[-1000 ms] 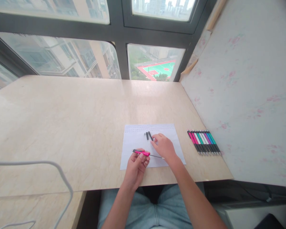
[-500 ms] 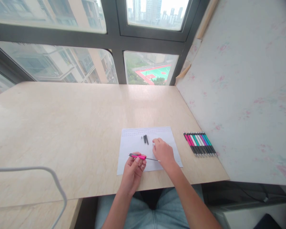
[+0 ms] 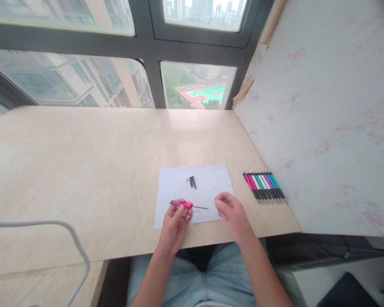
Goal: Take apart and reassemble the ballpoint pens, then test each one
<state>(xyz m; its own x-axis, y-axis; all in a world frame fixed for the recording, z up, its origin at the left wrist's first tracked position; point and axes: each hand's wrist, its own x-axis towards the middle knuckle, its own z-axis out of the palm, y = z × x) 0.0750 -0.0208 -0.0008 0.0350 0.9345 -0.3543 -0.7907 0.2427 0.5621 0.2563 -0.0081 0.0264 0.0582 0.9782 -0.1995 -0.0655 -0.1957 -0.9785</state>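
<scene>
My left hand (image 3: 176, 224) grips the pink barrel of a ballpoint pen (image 3: 184, 204), its clicker end pointing left. From the barrel's open right end a thin dark refill (image 3: 201, 207) sticks out toward my right hand (image 3: 232, 209). That hand hovers over the right side of the paper with thumb and fingertips pinched together; anything between them is too small to make out. On the white paper (image 3: 179, 217) lie two short black pen parts (image 3: 192, 182) and, just left of them, a tiny silvery tip (image 3: 187, 180).
A row of several colored pens (image 3: 264, 187) lies right of the paper, near the flowered wall (image 3: 323, 128). A grey cable (image 3: 60, 224) arcs over the table's (image 3: 83, 170) left front. Windows (image 3: 198, 85) stand behind the table.
My right hand has moved right and a little toward me, away from the black parts, and its fingers have turned inward. My left hand still holds the pen. The camera view has shifted slightly.
</scene>
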